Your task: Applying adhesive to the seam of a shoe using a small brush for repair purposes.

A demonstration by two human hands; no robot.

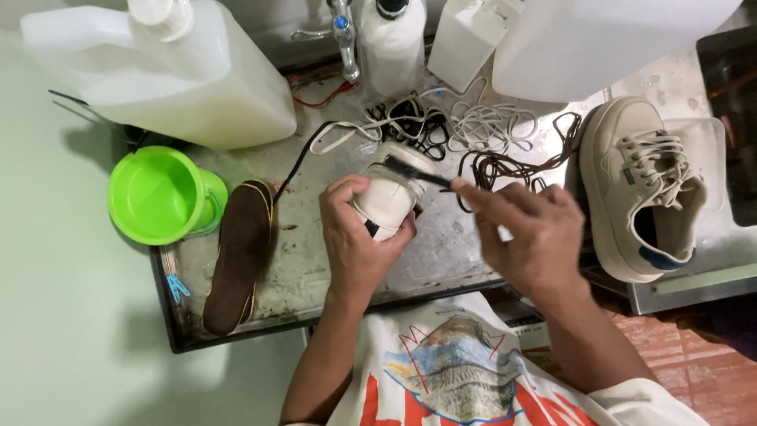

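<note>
Scrubbing a white shoe [388, 197] over a wet metal tray [441, 260].
Left hand [355, 237] clamped around shoe; right hand [528, 229] pinching dark brush [414, 172] against it, left of beige laced sneaker [639, 189].

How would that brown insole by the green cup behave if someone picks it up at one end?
The brown insole looks thin and flat, so it would probably flop or bend. Likely light for its length. The metal tray under it looks wet and grimy, so the insole may cling slightly or feel slick. The green cup sits close beside it.
</note>
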